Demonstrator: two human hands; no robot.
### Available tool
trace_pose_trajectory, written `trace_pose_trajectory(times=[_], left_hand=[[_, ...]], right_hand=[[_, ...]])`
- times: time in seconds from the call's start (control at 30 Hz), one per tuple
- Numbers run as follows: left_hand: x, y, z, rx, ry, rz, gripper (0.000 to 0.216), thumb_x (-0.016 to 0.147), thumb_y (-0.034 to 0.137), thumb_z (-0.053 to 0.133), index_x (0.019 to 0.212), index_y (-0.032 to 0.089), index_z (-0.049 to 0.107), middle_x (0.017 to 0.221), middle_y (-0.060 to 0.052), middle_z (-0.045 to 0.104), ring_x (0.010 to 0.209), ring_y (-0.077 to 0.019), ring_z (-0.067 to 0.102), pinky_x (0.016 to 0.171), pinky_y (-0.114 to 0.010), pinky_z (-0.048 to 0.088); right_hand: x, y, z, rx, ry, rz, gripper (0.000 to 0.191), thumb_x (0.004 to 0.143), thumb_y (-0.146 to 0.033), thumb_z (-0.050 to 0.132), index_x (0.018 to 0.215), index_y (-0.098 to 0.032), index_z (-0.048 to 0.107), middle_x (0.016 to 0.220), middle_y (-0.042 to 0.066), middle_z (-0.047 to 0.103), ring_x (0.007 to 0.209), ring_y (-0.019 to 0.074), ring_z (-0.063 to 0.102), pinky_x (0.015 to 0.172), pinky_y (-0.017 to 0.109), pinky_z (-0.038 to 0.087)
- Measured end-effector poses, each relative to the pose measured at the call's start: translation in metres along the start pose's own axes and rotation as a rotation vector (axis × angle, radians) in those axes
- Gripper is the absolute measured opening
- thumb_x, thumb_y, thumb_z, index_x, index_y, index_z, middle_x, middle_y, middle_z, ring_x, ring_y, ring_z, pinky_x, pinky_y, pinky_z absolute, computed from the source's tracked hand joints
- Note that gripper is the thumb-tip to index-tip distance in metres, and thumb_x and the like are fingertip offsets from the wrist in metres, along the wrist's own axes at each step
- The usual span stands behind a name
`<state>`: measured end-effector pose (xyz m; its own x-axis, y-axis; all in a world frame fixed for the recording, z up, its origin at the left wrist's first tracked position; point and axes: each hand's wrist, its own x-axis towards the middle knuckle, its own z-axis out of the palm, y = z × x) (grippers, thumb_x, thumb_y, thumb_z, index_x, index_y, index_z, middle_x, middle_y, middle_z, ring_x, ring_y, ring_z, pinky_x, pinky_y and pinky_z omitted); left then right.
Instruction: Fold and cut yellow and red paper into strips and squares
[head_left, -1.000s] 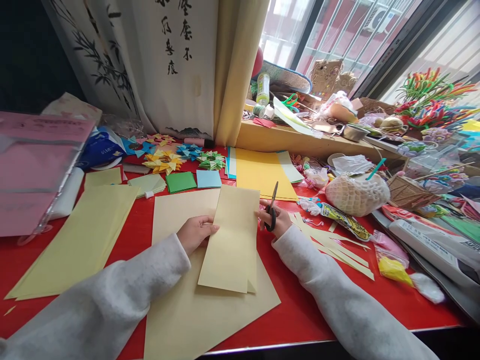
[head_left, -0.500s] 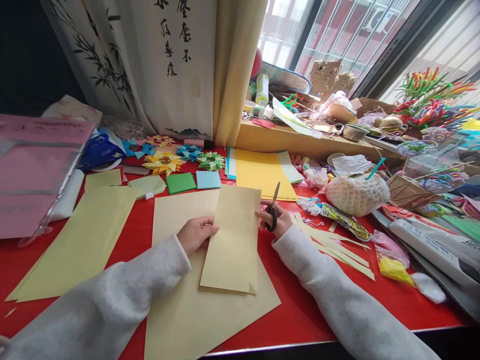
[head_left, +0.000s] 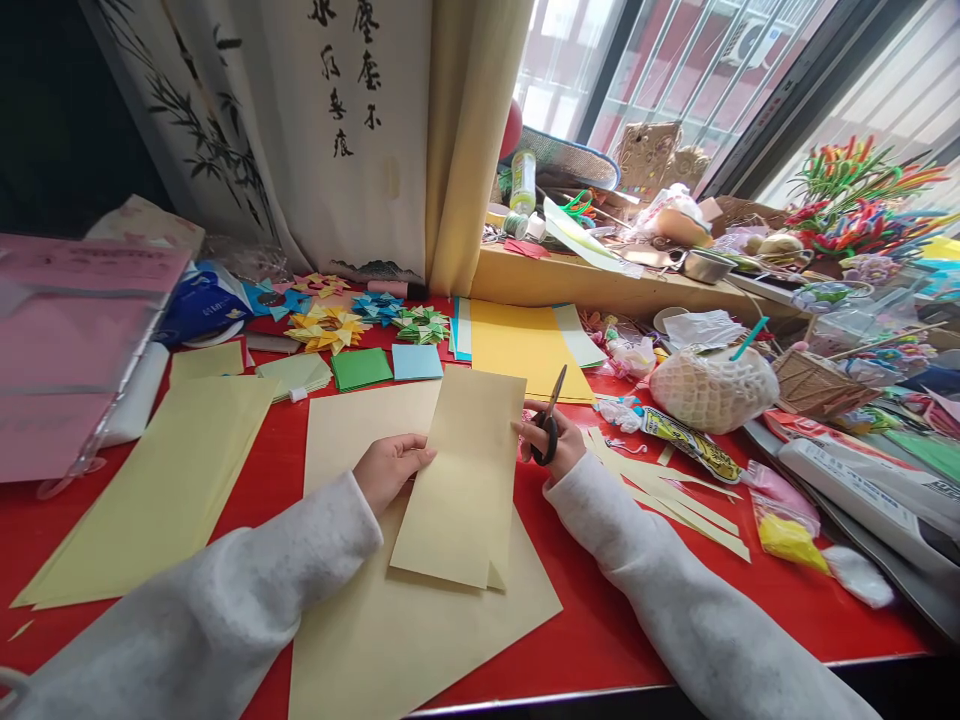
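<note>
Pale paper strips [head_left: 679, 490] lie loose on the red tabletop [head_left: 607, 630], just beside my right hand [head_left: 555, 442], with a stack of long sheets [head_left: 150, 490] off past the left sleeve. Green squares [head_left: 361, 368], blue squares [head_left: 417, 362] and yellow card [head_left: 525, 350] crowd the far side. The doubled sheet [head_left: 461, 480] is in front of me, over a large sheet [head_left: 360, 630]. I have the left hand [head_left: 394, 470] pinched closed on its left edge; the right fingers curl around the scissors [head_left: 553, 424], blades up, fingertips touching its right edge.
</note>
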<state>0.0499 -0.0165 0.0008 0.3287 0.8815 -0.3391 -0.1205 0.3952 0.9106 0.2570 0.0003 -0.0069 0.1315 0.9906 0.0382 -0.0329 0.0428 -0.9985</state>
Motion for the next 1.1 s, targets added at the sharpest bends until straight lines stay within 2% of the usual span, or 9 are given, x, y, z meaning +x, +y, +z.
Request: trace_pose_trajectory(times=[0.27, 0.53, 0.73, 1.1], left_hand=[[-0.0015, -0.0020, 0.0019, -0.056, -0.009, 0.033, 0.032, 0.062, 0.034, 0.059, 0.087, 0.014, 0.058, 0.072, -0.004, 0.065, 0.067, -0.0185, 0.059, 0.065, -0.032, 0.045], [-0.0016, -0.0021, 0.0036, -0.073, 0.011, 0.037, 0.032, 0.062, 0.032, 0.059, 0.088, 0.013, 0.058, 0.071, -0.004, 0.065, 0.068, -0.0196, 0.060, 0.065, -0.032, 0.045], [-0.0005, -0.0041, 0.0025, -0.078, 0.002, 0.032, 0.023, 0.065, 0.029, 0.058, 0.082, 0.015, 0.059, 0.066, -0.001, 0.064, 0.061, -0.0163, 0.059, 0.060, -0.029, 0.045], [-0.0011, -0.0036, 0.0030, -0.076, 0.013, 0.038, 0.023, 0.066, 0.029, 0.057, 0.083, 0.014, 0.059, 0.066, -0.002, 0.064, 0.062, -0.0166, 0.059, 0.060, -0.029, 0.045]], right_hand=[[0.0003, -0.0011, 0.0006, -0.010, 0.027, 0.018, 0.037, 0.052, -0.032, 0.065, 0.083, -0.017, 0.052, 0.041, -0.008, 0.045, 0.031, 0.0090, 0.045, 0.034, 0.022, 0.033], [-0.0004, -0.0011, 0.0022, -0.005, 0.043, 0.013, 0.035, 0.053, -0.032, 0.064, 0.083, -0.018, 0.052, 0.041, -0.009, 0.042, 0.031, 0.0090, 0.045, 0.033, 0.022, 0.032], [-0.0013, -0.0019, 0.0024, 0.000, 0.044, 0.003, 0.033, 0.054, -0.030, 0.064, 0.082, -0.018, 0.052, 0.041, -0.009, 0.041, 0.031, 0.0088, 0.045, 0.034, 0.022, 0.031], [0.0006, 0.0043, -0.0021, 0.010, 0.000, -0.026, 0.032, 0.057, -0.030, 0.064, 0.085, -0.019, 0.052, 0.043, -0.008, 0.045, 0.033, 0.0087, 0.046, 0.036, 0.022, 0.034]])
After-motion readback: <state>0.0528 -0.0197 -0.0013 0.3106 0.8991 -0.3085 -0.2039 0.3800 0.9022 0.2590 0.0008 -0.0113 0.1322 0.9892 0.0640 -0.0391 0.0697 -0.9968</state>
